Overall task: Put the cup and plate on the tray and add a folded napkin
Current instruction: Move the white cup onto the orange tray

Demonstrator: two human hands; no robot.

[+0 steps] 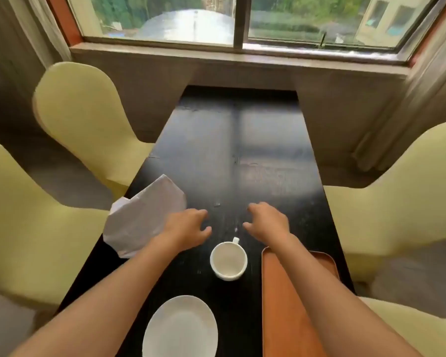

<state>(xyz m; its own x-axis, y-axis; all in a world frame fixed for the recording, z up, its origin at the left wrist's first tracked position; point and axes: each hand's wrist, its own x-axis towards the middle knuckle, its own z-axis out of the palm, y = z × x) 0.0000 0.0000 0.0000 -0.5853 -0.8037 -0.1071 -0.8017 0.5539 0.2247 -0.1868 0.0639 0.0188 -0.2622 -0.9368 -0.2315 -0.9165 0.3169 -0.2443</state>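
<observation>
Table [242,155] bears everything. Tray [281,300] near right, bare — right forearm crosses it. Napkin [144,215] left, unfolded; plate [180,328] nearest; cup [228,260] beside tray. Left hand [188,228], right hand [268,220] — fingers loosely curled, holding nothing, probably poised to begin.

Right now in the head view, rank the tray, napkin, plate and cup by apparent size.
1. Tray, partly hidden by the right forearm.
2. Napkin and plate look alike; the plate is nearer and cut off by the frame, so unranked.
3. Cup, smallest.
</observation>
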